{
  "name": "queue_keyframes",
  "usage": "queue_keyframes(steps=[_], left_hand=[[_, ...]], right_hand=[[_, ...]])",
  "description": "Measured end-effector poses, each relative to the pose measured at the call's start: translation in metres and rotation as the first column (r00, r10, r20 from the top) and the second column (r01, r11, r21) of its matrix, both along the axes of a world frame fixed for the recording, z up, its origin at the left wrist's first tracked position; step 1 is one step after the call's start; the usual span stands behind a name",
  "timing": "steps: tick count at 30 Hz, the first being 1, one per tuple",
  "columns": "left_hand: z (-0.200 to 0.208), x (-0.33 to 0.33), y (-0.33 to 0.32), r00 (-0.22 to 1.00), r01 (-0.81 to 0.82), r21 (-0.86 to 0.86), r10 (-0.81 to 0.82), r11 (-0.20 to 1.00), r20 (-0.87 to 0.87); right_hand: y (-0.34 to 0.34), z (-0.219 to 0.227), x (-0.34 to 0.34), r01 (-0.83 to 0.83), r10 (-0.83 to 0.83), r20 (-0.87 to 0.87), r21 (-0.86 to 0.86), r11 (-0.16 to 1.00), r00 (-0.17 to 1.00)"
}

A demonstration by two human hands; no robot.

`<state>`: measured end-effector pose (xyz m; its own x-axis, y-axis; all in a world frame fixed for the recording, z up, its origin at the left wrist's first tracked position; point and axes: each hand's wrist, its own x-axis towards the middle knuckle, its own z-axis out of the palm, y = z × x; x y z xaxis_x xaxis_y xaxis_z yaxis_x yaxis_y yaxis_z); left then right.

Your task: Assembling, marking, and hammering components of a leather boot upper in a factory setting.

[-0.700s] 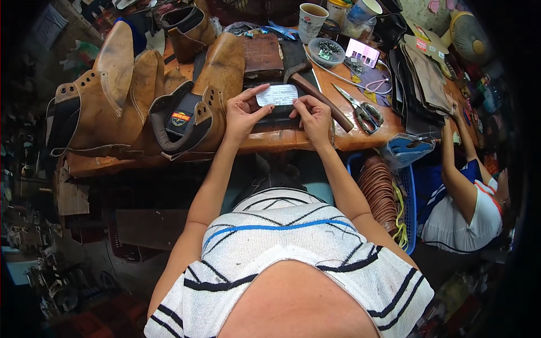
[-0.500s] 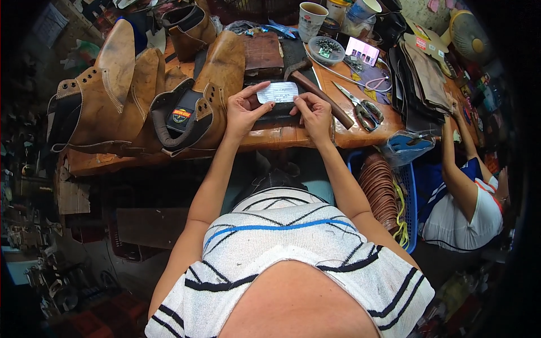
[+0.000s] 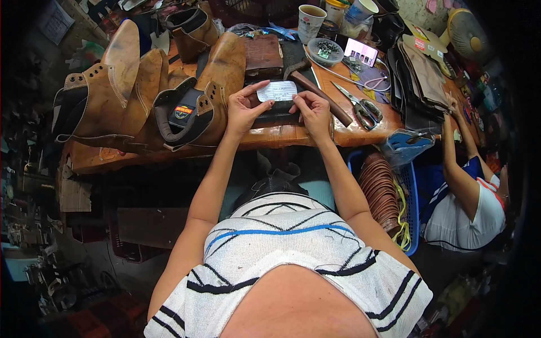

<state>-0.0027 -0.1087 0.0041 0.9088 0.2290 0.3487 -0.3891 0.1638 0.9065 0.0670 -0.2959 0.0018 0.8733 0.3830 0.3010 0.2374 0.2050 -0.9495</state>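
Boots crowd the left end of the wooden workbench (image 3: 169, 155): a tall tan leather boot (image 3: 98, 90) with eyelets lies on its side, and just right of it a brown ankle boot (image 3: 211, 96) with a dark padded collar leans against the bench top. Next comes the left hand (image 3: 243, 108), thumb and fingers pinched on the left end of a small white paper slip (image 3: 276, 90); the right hand (image 3: 311, 110) pinches its right end the same way, so the slip is held flat between both hands, just above a dark block at the bench's front edge. The slip looks very light, thin and limp, easy to crease or tear, and is best held by its short ends with fingertips, as it is now. Right of the hands lies a hammer (image 3: 315, 93), then a pair of scissors (image 3: 360, 104), with a paper cup (image 3: 310, 19) farther back. A stack of dark leather pieces (image 3: 420, 84) sits at the right end. Beside the bench stands a blue basket (image 3: 410, 191), and another person in a white and blue shirt (image 3: 468, 208) reaches toward the table.
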Motion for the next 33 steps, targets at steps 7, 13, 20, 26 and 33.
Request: queue_keyframes(steps=[7, 13, 20, 26, 33], left_hand=[[-0.0020, 0.0000, 0.0009, 1.000, -0.008, 0.010, 0.008, 1.000, 0.006], [-0.0028, 0.0000, 0.0021, 1.000, 0.000, 0.020, 0.000, 1.000, 0.018], [-0.0034, 0.0005, 0.0009, 1.000, 0.004, 0.001, -0.004, 1.000, 0.012], [-0.0038, 0.0001, -0.0006, 1.000, 0.004, -0.012, -0.004, 1.000, 0.018], [-0.0041, -0.0009, 0.0021, 1.000, -0.007, 0.022, 0.006, 1.000, 0.029]], right_hand=[[-0.0005, 0.0006, -0.0003, -0.013, 0.013, -0.004, 0.002, 1.000, 1.000], [-0.0011, 0.0003, 0.0008, -0.024, 0.024, 0.010, 0.005, 1.000, 1.000], [-0.0018, -0.0010, 0.0016, -0.029, 0.029, 0.008, 0.012, 1.000, 1.000], [-0.0024, -0.0038, 0.0037, -0.042, 0.042, 0.010, 0.013, 0.999, 0.999], [-0.0025, -0.0031, 0.0031, -0.056, 0.056, 0.021, 0.012, 0.998, 0.998]])
